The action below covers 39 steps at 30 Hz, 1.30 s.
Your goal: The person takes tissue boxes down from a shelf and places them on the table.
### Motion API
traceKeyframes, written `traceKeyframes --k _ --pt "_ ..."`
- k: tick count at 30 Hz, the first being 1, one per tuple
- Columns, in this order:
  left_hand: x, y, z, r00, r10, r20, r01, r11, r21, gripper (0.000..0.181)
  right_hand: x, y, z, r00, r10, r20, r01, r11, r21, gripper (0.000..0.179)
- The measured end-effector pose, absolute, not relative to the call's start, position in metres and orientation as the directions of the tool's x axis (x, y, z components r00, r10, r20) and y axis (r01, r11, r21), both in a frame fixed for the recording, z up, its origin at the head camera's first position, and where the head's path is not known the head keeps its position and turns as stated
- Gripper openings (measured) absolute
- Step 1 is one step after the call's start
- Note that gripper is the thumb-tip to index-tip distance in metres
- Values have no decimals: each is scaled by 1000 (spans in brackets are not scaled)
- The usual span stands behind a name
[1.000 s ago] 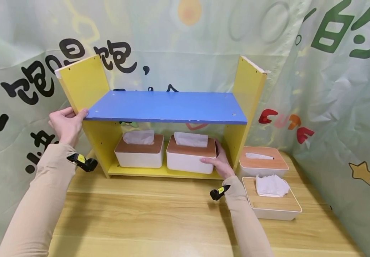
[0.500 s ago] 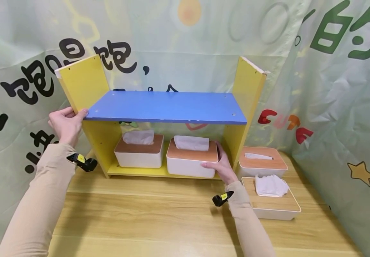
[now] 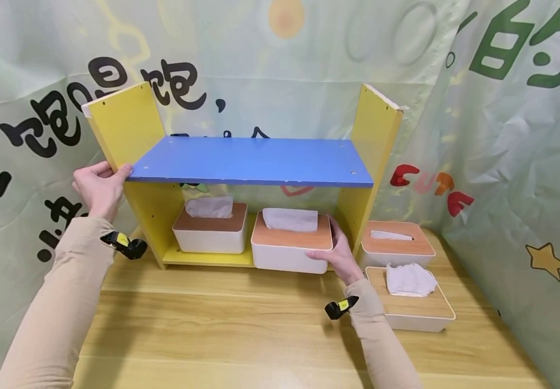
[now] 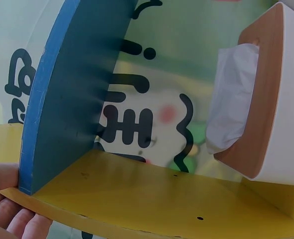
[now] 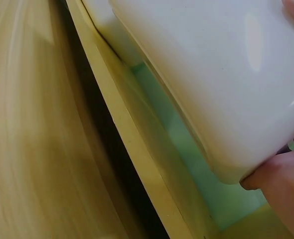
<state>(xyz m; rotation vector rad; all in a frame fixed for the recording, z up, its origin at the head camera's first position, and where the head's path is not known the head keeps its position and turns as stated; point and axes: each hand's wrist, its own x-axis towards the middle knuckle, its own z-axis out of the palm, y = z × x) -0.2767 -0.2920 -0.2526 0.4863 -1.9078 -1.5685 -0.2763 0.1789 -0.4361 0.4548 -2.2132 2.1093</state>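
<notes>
My left hand point(image 3: 101, 186) grips the left side panel of a yellow and blue shelf point(image 3: 251, 159); in the left wrist view its fingers point(image 4: 25, 219) curl behind the yellow edge. With my right hand point(image 3: 339, 254) I hold the right end of a white tissue box point(image 3: 290, 258) with a wood lid and a tissue sticking up. The thumb presses the box's front and the other fingers go round its far side, mostly hidden. The box overhangs the lower shelf's front edge, and a gap shows beneath it in the right wrist view. A second tissue box point(image 3: 210, 241) sits on the lower shelf's left.
Two more tissue boxes stand on the wooden table point(image 3: 202, 335) right of the shelf: a rear one point(image 3: 399, 247) and a front one point(image 3: 421, 323) with a crumpled tissue. A printed cloth point(image 3: 260, 48) hangs behind and along the right side.
My right hand has drawn the tissue box forward, toward me and slightly right, past the lower shelf's front edge. The left hand has stayed on the side panel.
</notes>
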Motion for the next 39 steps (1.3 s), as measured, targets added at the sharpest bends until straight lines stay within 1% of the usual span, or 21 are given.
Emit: traceKeyframes --k 7,16,25,33,39 --pt "-276 -293 -253 -744 -631 219 82 240 967 50 -265 180 -433 -955 -194 224 -227 -5 -974 118" --pt "-277 -294 -253 -743 -632 221 77 247 966 50 -250 180 -428 -950 -189 248 -249 -20 -968 120" --pt "-276 -294 -252 -744 -630 224 70 260 963 50 -235 183 -428 -944 -192 269 -255 -95 -962 119" --pt "-276 -293 -252 -745 -629 220 76 247 966 50 -224 188 -435 -950 -193 246 -231 -95 -968 121" --pt "-277 -293 -251 -743 -632 218 72 247 966 51 -215 191 -441 -949 -176 260 -253 -64 -965 120"
